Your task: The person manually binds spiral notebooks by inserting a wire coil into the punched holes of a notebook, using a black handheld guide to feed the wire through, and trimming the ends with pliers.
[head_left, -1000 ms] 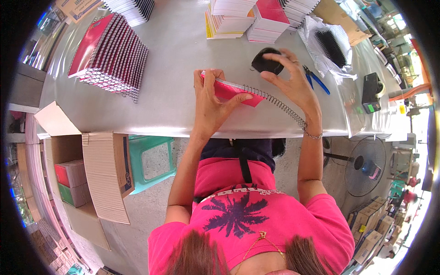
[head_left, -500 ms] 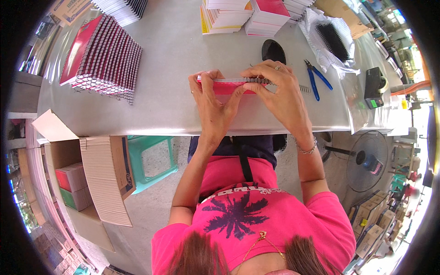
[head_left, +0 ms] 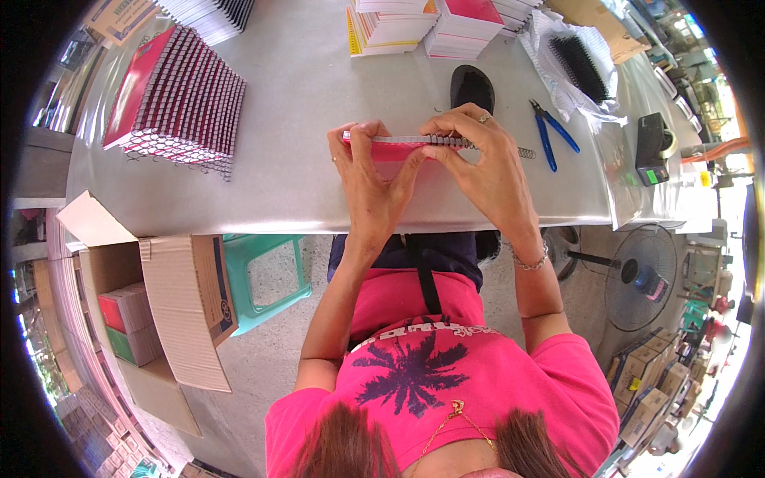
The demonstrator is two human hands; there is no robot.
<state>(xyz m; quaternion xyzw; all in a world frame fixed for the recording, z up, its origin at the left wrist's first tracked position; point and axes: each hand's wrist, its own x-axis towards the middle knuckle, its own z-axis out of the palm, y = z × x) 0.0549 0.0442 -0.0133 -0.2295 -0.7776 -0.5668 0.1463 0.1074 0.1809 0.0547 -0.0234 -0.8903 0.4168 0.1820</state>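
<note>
Above the grey table's [head_left: 291,179] near edge, left hand [head_left: 369,187] grips a thin pink notebook [head_left: 394,151] by its left end, right hand [head_left: 496,175] pinched narrow at the black coil [head_left: 447,141] on its spine; likely light, block stiffish, coil springy and easily bent, so hold covers and coil close in. Blue pliers [head_left: 551,142] lie on the table's smooth right side, coil-bound red stack [head_left: 179,92] on its left; open carton [head_left: 187,307] and fan [head_left: 629,271] stand off its left and right front.

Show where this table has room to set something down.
Wide bare patch: between the spiral notebook stack and the left hand. Smaller: right of the right hand, nearer than the blue pliers. Crowded: far centre to right, with notebook piles, black coils on white wrapping, a cardboard box.
</note>
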